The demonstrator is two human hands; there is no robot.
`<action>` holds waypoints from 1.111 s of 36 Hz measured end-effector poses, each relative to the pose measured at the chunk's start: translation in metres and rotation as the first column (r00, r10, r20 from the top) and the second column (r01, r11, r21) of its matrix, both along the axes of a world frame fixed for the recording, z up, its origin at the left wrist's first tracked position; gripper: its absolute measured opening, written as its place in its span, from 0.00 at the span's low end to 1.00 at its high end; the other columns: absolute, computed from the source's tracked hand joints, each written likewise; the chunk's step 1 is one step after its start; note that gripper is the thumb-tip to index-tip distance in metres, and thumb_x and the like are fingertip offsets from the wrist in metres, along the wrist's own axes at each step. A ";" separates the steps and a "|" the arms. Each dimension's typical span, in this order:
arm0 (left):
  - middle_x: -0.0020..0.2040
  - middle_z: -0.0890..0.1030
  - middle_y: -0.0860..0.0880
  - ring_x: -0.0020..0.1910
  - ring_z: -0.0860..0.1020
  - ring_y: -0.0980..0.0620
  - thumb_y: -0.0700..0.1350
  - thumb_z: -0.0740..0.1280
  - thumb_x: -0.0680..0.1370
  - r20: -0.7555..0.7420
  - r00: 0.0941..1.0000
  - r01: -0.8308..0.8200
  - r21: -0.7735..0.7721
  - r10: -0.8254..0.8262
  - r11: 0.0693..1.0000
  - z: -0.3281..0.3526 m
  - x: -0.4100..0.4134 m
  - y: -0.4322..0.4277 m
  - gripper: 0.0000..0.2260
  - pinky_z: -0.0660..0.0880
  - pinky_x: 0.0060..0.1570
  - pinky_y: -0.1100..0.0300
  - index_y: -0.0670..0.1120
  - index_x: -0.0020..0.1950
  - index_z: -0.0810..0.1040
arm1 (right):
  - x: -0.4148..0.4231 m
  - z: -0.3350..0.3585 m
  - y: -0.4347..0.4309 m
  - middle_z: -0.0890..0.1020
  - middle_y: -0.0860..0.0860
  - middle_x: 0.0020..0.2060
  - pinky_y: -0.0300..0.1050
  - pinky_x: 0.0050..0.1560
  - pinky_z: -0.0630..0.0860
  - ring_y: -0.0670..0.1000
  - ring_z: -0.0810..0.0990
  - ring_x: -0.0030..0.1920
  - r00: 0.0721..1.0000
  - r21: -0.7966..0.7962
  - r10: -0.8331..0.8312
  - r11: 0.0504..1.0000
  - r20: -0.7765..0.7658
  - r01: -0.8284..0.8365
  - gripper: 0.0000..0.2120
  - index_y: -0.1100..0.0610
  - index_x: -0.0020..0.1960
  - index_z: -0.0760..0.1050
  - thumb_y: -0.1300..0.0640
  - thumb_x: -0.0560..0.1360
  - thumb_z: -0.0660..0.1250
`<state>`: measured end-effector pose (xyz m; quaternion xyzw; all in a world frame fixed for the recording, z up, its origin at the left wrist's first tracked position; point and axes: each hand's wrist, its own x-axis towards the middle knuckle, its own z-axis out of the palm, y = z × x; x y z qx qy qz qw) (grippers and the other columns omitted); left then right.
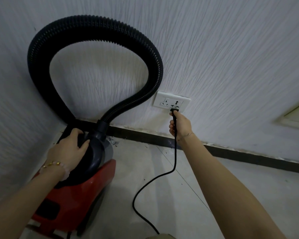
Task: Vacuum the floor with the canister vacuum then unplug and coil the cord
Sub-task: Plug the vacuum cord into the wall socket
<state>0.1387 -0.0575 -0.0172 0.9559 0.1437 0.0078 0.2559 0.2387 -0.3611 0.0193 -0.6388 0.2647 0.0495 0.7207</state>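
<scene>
A red canister vacuum with a dark top stands on the floor in the room's corner at the lower left. Its black ribbed hose loops up against the wall and back down. My left hand rests on the vacuum's dark top, gripping it near the hose joint. My right hand holds the black cord just behind the plug. The plug sits at the lower right socket of the white wall outlet, its prongs partly showing. The cord runs down across the floor to the bottom edge.
Textured white walls meet in the corner behind the vacuum. A dark baseboard runs along the wall's foot. Pale floor tiles lie below, with bits of debris near the baseboard. A cream door frame shows at the right edge.
</scene>
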 end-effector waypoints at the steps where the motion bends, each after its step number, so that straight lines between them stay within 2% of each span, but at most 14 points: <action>1: 0.44 0.75 0.48 0.39 0.75 0.47 0.53 0.61 0.78 -0.003 1.000 0.001 -0.003 -0.001 1.000 0.000 0.000 0.000 0.16 0.75 0.39 0.52 0.47 0.63 0.69 | 0.001 0.000 0.000 0.71 0.50 0.28 0.35 0.25 0.67 0.46 0.68 0.27 1.000 0.000 0.001 1.000 0.002 -0.001 0.10 0.55 0.47 0.76 0.52 0.80 0.59; 4: 0.49 0.79 0.45 0.40 0.74 0.48 0.53 0.61 0.78 -0.008 1.000 -0.001 -0.006 0.001 1.000 0.001 0.000 0.000 0.16 0.76 0.42 0.51 0.47 0.63 0.69 | 0.004 0.000 0.003 0.72 0.50 0.28 0.35 0.25 0.68 0.46 0.69 0.27 1.000 0.021 -0.012 1.000 0.005 0.012 0.10 0.55 0.46 0.75 0.52 0.80 0.59; 7: 0.45 0.76 0.48 0.39 0.73 0.49 0.52 0.61 0.78 -0.001 1.000 0.002 -0.001 -0.002 1.000 0.002 0.000 -0.001 0.16 0.74 0.39 0.54 0.46 0.64 0.69 | 0.006 0.000 0.004 0.74 0.51 0.29 0.34 0.26 0.70 0.46 0.72 0.27 0.999 0.067 -0.039 0.997 0.008 0.038 0.11 0.56 0.45 0.75 0.53 0.81 0.58; 12: 0.48 0.79 0.43 0.39 0.75 0.48 0.51 0.62 0.78 -0.002 1.000 0.005 -0.004 -0.005 1.000 0.003 0.002 0.000 0.16 0.77 0.42 0.50 0.46 0.63 0.69 | 0.011 0.003 0.004 0.81 0.57 0.37 0.32 0.23 0.73 0.44 0.79 0.23 0.995 0.249 -0.100 0.964 0.018 0.093 0.12 0.62 0.42 0.75 0.59 0.81 0.59; 16: 0.49 0.80 0.42 0.40 0.77 0.45 0.52 0.62 0.78 -0.008 1.000 0.002 -0.007 -0.002 1.000 0.003 0.002 0.001 0.17 0.78 0.43 0.49 0.46 0.63 0.69 | 0.011 0.009 0.005 0.80 0.58 0.36 0.32 0.24 0.75 0.47 0.81 0.31 0.985 0.316 -0.173 0.935 0.003 0.164 0.10 0.65 0.40 0.75 0.63 0.79 0.62; 18: 0.50 0.81 0.41 0.42 0.78 0.43 0.52 0.62 0.78 -0.004 1.000 -0.004 -0.015 0.004 1.000 0.003 0.002 0.000 0.16 0.78 0.43 0.49 0.46 0.63 0.69 | 0.013 0.011 0.006 0.80 0.57 0.35 0.32 0.23 0.74 0.47 0.81 0.29 0.980 0.311 -0.200 0.931 -0.009 0.193 0.10 0.64 0.40 0.75 0.64 0.79 0.62; 26: 0.43 0.78 0.44 0.38 0.76 0.45 0.51 0.62 0.78 -0.008 1.000 -0.012 0.005 0.012 1.000 0.005 0.001 -0.003 0.17 0.76 0.40 0.51 0.45 0.64 0.69 | 0.015 0.013 0.013 0.79 0.54 0.28 0.32 0.22 0.74 0.44 0.77 0.19 0.956 0.291 -0.291 0.912 -0.034 0.288 0.09 0.63 0.38 0.75 0.65 0.77 0.64; 28: 0.40 0.76 0.46 0.37 0.76 0.46 0.51 0.62 0.78 -0.007 1.000 -0.022 0.013 0.022 1.000 0.005 0.000 -0.004 0.17 0.76 0.39 0.52 0.45 0.64 0.69 | 0.016 0.013 0.013 0.78 0.55 0.31 0.33 0.22 0.74 0.44 0.76 0.18 0.947 0.289 -0.318 0.904 -0.040 0.316 0.09 0.64 0.37 0.75 0.65 0.77 0.65; 30: 0.39 0.76 0.46 0.36 0.75 0.46 0.51 0.62 0.78 -0.002 1.000 -0.027 0.017 0.027 1.000 0.006 0.000 -0.005 0.17 0.74 0.37 0.54 0.44 0.64 0.69 | 0.015 0.014 0.014 0.78 0.56 0.34 0.32 0.22 0.75 0.44 0.77 0.18 0.942 0.305 -0.332 0.894 -0.044 0.329 0.09 0.64 0.38 0.75 0.65 0.77 0.65; 33: 0.40 0.78 0.44 0.36 0.74 0.47 0.50 0.62 0.79 -0.001 1.000 -0.030 -0.001 0.030 1.000 0.006 0.000 -0.005 0.17 0.72 0.35 0.55 0.43 0.64 0.69 | 0.012 0.011 0.015 0.79 0.55 0.36 0.32 0.24 0.76 0.46 0.78 0.27 0.942 0.314 -0.332 0.891 -0.043 0.328 0.06 0.65 0.42 0.77 0.64 0.77 0.65; 34: 0.42 0.79 0.42 0.36 0.74 0.47 0.50 0.62 0.79 0.000 1.000 -0.029 -0.003 0.029 1.000 0.006 0.000 -0.005 0.17 0.72 0.36 0.55 0.44 0.64 0.69 | 0.011 0.012 0.017 0.79 0.54 0.35 0.32 0.25 0.76 0.46 0.78 0.28 0.938 0.308 -0.345 0.888 -0.043 0.341 0.06 0.64 0.41 0.77 0.64 0.77 0.65; 37: 0.47 0.81 0.40 0.37 0.73 0.48 0.50 0.62 0.79 0.004 1.000 -0.020 0.006 0.020 1.000 0.007 0.000 -0.006 0.17 0.71 0.36 0.56 0.43 0.64 0.69 | 0.014 0.015 0.023 0.79 0.53 0.32 0.31 0.24 0.74 0.44 0.76 0.24 0.911 0.307 -0.409 0.862 -0.049 0.404 0.10 0.61 0.35 0.75 0.64 0.76 0.65; 40: 0.45 0.81 0.40 0.36 0.74 0.48 0.50 0.62 0.79 0.008 1.000 -0.018 -0.005 0.018 1.000 0.007 -0.001 -0.006 0.17 0.72 0.35 0.56 0.44 0.64 0.69 | 0.014 0.014 0.024 0.79 0.53 0.32 0.31 0.25 0.74 0.43 0.76 0.22 0.911 0.315 -0.412 0.860 -0.036 0.401 0.11 0.61 0.35 0.74 0.64 0.76 0.65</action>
